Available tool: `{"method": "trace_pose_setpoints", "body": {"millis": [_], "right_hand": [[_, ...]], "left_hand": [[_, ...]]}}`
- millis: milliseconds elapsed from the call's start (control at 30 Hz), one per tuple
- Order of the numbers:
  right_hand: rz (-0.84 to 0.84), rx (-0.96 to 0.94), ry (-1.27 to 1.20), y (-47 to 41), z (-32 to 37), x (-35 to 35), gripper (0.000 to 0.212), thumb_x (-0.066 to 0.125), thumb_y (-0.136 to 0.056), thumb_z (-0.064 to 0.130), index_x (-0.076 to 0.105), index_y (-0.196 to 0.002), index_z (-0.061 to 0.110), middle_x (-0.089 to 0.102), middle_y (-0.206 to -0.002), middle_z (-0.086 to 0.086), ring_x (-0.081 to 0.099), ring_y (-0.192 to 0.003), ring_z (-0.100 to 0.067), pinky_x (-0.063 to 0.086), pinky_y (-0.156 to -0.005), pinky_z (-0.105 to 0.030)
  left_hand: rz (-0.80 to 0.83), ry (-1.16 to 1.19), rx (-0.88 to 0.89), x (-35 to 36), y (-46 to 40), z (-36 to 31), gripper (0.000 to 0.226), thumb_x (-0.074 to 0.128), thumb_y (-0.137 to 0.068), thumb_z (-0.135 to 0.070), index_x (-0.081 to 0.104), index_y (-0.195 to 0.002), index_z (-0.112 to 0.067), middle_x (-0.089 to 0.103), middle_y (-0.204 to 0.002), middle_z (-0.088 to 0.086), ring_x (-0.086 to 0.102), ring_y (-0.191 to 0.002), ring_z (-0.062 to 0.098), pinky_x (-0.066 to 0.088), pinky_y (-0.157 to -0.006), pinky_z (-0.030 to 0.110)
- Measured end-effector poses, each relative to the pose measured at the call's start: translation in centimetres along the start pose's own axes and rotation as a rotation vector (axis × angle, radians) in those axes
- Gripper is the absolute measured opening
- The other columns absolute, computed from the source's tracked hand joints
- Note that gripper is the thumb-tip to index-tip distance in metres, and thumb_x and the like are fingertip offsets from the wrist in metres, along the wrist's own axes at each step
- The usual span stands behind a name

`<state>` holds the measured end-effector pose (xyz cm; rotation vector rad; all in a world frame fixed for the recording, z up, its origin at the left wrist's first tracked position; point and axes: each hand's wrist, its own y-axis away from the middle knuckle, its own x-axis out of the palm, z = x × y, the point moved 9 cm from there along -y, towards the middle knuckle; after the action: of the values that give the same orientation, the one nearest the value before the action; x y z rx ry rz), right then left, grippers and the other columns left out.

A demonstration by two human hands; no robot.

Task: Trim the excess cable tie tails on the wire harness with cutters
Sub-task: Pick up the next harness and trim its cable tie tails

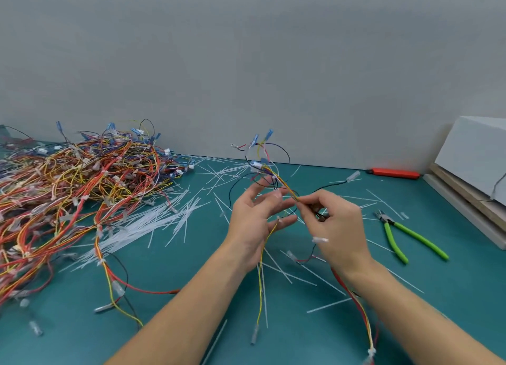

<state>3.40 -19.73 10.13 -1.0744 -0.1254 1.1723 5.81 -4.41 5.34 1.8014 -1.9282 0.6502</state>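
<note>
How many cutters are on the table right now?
1: the green-handled cutters lie on the green mat right of the right hand, untouched. Others could be hidden under the wire pile.

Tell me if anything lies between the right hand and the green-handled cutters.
Nothing visible does. The green-handled cutters lie alone on the teal mat, beyond the right hand, which pinches the multicoloured wire harness; only thin white tie offcuts lie between.

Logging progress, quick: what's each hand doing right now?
Left hand: open, fingers spread, holding nothing.
Right hand: pinching the wire harness.
</note>
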Motion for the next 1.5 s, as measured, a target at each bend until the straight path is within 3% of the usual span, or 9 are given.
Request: {"method": "trace_pose_setpoints", "body": {"millis": [300, 500, 633, 733, 833, 1000, 1200, 1367, 1500], "right_hand": [[0.006, 0.926, -0.889, 1.5, -3.9, 4.5, 0.01, 0.062, -0.101, 0.002, 0.067, -0.107, -0.003, 0.071, -0.084, -0.015, 0.067, -0.062, -0.018, 0.056, -0.054, -0.024], [0.366, 1.191, -1.108, 3.0, -1.8, 7.8, 0.03, 0.038, -0.104, 0.01, 0.06, -0.084, 0.016, 0.057, -0.065, -0.003, 0.052, -0.054, -0.014, 0.042, -0.049, -0.021], [0.304, 1.298, -1.173, 3.5, -2.1, 8.0, 0.027, 0.038, -0.102, 0.008, 0.053, -0.082, 0.018, 0.044, -0.061, 0.001, 0.044, -0.042, -0.009, 0.042, -0.04, -0.019], [0.22, 1.365, -1.38, 3.1, -2.0, 8.2, 0.02, 0.047, -0.107, 0.02, 0.056, -0.09, 0.015, 0.059, -0.073, 0.0, 0.053, -0.051, -0.015, 0.036, -0.057, -0.015], [0.252, 1.255, -1.354, 0.8, -1.9, 7.1, 0.018, 0.046, -0.109, 0.021, 0.059, -0.118, 0.012, 0.07, -0.114, -0.006, 0.061, -0.064, -0.022, 0.037, -0.051, -0.018], [-0.07, 1.229, -1.479, -3.2, -1.4, 5.3, 0.008, 0.052, -0.108, 0.014, 0.059, -0.105, 0.01, 0.057, -0.076, -0.002, 0.053, -0.064, -0.011, 0.05, -0.058, -0.023], [-0.358, 1.063, -1.435, -10.2, -1.8, 1.4, 0.037, 0.045, -0.112, 0.019, 0.049, -0.076, 0.01, 0.05, -0.045, 0.002, 0.048, -0.037, -0.008, 0.043, -0.048, -0.022], [-0.448, 0.886, -1.249, -13.7, -3.0, -3.4, 0.027, 0.043, -0.112, 0.013, 0.053, -0.087, 0.014, 0.056, -0.066, -0.001, 0.054, -0.05, -0.01, 0.045, -0.057, -0.024], [-0.459, 0.856, -1.09, -14.3, -4.9, -6.1, 0.013, 0.044, -0.111, 0.013, 0.054, -0.114, 0.021, 0.059, -0.075, 0.0, 0.058, -0.062, -0.013, 0.041, -0.064, -0.025]], "left_hand": [[0.015, -0.52, 0.355, 1.3, 1.1, -1.5, 0.036, 0.066, -0.09, 0.008, 0.081, -0.096, -0.023, 0.078, -0.107, -0.011, 0.075, -0.1, 0.013, 0.061, -0.079, 0.03], [0.083, -0.809, 0.824, 3.8, 4.2, -2.8, 0.037, 0.057, -0.088, 0.014, 0.08, -0.1, -0.013, 0.076, -0.11, -0.004, 0.07, -0.11, 0.01, 0.059, -0.089, 0.041], [0.127, -0.797, 0.875, 4.1, 4.4, -3.3, 0.039, 0.055, -0.083, 0.021, 0.078, -0.095, -0.008, 0.076, -0.105, -0.001, 0.07, -0.106, 0.012, 0.06, -0.082, 0.04], [0.171, -0.764, 0.889, 5.0, 5.1, -3.2, 0.041, 0.054, -0.081, 0.022, 0.078, -0.094, -0.008, 0.076, -0.105, -0.002, 0.07, -0.106, 0.011, 0.059, -0.084, 0.035], [0.116, -0.639, 0.832, 4.5, 5.0, -3.4, 0.037, 0.057, -0.09, 0.014, 0.077, -0.099, -0.016, 0.072, -0.117, -0.008, 0.066, -0.117, 0.015, 0.06, -0.08, 0.028], [-0.077, -0.524, 0.694, 2.9, 4.3, -2.8, 0.033, 0.068, -0.093, -0.014, 0.063, -0.121, -0.031, 0.061, -0.13, -0.012, 0.057, -0.128, 0.013, 0.059, -0.085, 0.03], [0.386, -0.321, -0.241, 5.0, 3.2, 4.1, 0.063, 0.036, -0.098, -0.067, 0.064, -0.121, -0.015, 0.075, -0.105, 0.018, 0.074, -0.086, 0.039, 0.056, -0.065, 0.034], [0.701, -0.184, -0.399, 7.9, 5.8, 4.3, 0.046, 0.045, -0.104, -0.051, 0.067, -0.121, -0.014, 0.073, -0.091, 0.014, 0.075, -0.074, 0.033, 0.06, -0.064, 0.035], [0.537, -0.225, -0.337, 7.6, 3.6, 2.6, 0.036, 0.046, -0.107, -0.035, 0.069, -0.123, -0.013, 0.055, -0.066, -0.002, 0.046, -0.04, 0.01, 0.038, -0.043, 0.02]]}}
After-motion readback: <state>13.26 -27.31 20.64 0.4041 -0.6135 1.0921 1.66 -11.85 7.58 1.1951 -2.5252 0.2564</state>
